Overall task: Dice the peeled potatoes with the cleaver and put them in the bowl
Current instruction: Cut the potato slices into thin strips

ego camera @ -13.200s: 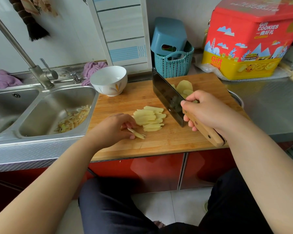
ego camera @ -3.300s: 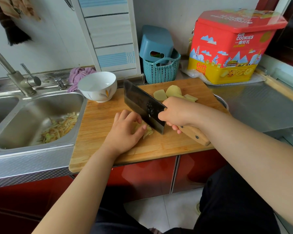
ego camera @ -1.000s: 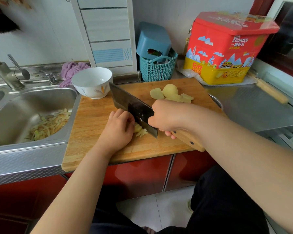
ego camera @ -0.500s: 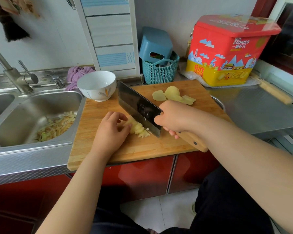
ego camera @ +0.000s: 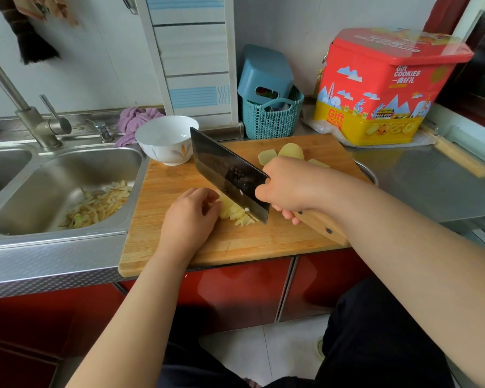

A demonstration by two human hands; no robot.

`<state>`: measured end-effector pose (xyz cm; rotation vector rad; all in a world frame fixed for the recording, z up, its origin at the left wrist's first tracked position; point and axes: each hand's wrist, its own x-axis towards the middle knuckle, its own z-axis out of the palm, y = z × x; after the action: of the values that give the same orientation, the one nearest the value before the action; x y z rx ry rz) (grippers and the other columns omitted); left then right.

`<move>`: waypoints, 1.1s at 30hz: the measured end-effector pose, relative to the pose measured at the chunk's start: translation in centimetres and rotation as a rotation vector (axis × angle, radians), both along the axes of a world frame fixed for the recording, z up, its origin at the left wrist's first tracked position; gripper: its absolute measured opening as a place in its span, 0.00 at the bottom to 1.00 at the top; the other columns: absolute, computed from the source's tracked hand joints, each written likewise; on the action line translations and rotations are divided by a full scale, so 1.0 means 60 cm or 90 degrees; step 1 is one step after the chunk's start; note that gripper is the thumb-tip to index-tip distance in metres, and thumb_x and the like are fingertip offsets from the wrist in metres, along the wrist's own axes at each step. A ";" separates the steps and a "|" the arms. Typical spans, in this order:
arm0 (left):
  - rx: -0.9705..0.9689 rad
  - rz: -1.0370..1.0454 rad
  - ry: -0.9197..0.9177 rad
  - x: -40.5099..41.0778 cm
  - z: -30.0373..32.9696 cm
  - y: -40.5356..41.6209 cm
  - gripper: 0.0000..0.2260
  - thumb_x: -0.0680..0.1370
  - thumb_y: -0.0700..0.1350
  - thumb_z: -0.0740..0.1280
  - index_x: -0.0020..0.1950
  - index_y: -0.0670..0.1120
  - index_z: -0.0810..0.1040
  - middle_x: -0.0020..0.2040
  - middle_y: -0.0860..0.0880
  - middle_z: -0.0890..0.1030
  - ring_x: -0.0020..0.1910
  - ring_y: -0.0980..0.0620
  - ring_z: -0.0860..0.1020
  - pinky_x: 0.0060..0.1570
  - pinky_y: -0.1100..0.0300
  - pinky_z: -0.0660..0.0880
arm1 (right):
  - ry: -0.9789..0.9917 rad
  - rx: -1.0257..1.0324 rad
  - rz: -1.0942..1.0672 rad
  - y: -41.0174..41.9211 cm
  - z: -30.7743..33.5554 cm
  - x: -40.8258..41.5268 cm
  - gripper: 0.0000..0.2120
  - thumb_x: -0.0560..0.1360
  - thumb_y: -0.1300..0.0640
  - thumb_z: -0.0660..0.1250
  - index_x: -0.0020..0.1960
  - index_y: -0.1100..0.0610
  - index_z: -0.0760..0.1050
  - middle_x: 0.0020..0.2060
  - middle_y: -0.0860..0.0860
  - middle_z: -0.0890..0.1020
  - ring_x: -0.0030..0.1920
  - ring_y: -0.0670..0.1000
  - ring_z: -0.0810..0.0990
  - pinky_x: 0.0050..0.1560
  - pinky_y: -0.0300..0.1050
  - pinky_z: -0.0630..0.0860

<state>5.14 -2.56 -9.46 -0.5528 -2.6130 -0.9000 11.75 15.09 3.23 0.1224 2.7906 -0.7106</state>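
On the wooden cutting board lies a small heap of cut potato pieces. My left hand rests on the board against the heap's left side, fingers curled onto it. My right hand grips the wooden handle of the cleaver, whose dark blade stands against the heap's right side with its edge down at the pieces. More potato slices lie at the board's far side, partly hidden by my right hand. The white bowl stands at the board's far left corner and looks empty.
A steel sink to the left holds potato peelings. Behind the board stand a teal basket and a red and yellow cookie tin. A purple cloth lies by the tap. A steel counter extends right.
The potato strips fanned out earlier are now bunched into a heap of small pieces. In the last second the cleaver blade has stayed at the heap while my left hand shifted slightly on it.
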 end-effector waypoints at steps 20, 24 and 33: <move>0.020 -0.021 -0.003 -0.003 0.003 0.000 0.06 0.78 0.45 0.69 0.53 0.49 0.83 0.49 0.53 0.82 0.47 0.55 0.77 0.45 0.59 0.72 | 0.022 -0.062 -0.037 0.012 0.002 0.002 0.08 0.79 0.59 0.58 0.46 0.62 0.72 0.32 0.58 0.77 0.26 0.52 0.75 0.26 0.43 0.74; 0.056 0.020 -0.024 -0.002 0.004 -0.001 0.06 0.78 0.48 0.66 0.52 0.50 0.82 0.48 0.54 0.81 0.47 0.55 0.78 0.44 0.58 0.75 | 0.010 -0.027 -0.022 0.000 0.004 0.006 0.09 0.79 0.58 0.57 0.44 0.62 0.70 0.32 0.58 0.78 0.28 0.54 0.75 0.25 0.41 0.73; 0.008 0.028 -0.019 -0.002 -0.002 -0.003 0.05 0.77 0.47 0.68 0.49 0.48 0.82 0.44 0.52 0.82 0.44 0.52 0.78 0.41 0.58 0.74 | -0.047 0.024 -0.004 -0.016 0.002 0.008 0.09 0.81 0.57 0.57 0.49 0.63 0.69 0.35 0.60 0.79 0.32 0.56 0.77 0.29 0.44 0.75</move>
<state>5.02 -2.71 -9.55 -0.4801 -2.6339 -0.9170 12.23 14.14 3.38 0.1618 2.7344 -0.6420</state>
